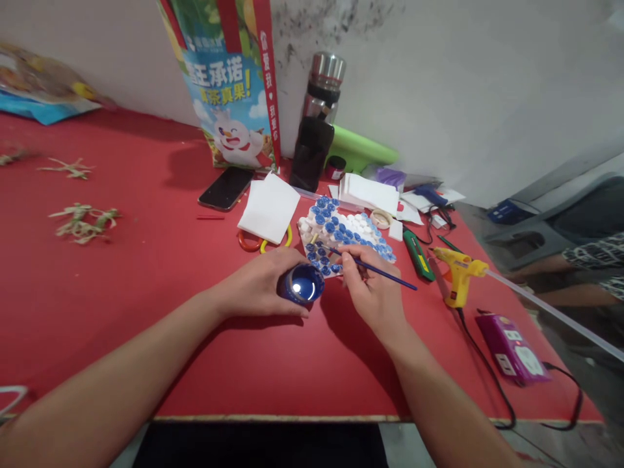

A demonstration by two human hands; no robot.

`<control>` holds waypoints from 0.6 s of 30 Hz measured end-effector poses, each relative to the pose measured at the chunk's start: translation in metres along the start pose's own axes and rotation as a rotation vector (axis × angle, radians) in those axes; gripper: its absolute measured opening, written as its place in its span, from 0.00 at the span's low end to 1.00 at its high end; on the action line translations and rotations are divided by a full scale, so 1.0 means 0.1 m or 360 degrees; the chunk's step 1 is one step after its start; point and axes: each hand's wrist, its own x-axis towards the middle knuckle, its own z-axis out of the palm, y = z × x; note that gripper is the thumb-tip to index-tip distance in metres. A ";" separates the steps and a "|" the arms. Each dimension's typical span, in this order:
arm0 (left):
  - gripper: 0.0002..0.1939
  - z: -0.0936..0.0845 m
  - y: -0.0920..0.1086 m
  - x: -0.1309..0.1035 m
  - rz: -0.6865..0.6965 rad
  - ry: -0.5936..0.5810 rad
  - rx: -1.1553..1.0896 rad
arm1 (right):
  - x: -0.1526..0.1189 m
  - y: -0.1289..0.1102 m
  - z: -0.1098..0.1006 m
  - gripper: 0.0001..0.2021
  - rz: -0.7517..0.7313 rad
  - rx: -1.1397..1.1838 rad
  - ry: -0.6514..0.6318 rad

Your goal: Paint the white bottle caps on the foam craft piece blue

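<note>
Your left hand [266,279] grips the cup [318,278]; your right hand [376,300] pinches the brush [390,273]. Apparently painting the craft [347,233], one o'clock: dab lightly.

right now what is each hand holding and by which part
The left hand holds the jar of blue paint around its side; the right hand pinches the paintbrush near its working end.

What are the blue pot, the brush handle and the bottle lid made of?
Pot: perhaps plastic or glass, can't tell which; its round wall looks smooth. Brush handle: maybe painted wood or plastic, being slim, straight and evenly blue. Lid: probably shiny metal, silvery with bright streaks.
</note>
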 end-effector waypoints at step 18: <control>0.37 0.01 -0.02 0.00 0.0014 0.0008 0.0016 | 0.01 0.02 0.03 0.09 -0.0205 -0.0076 -0.0037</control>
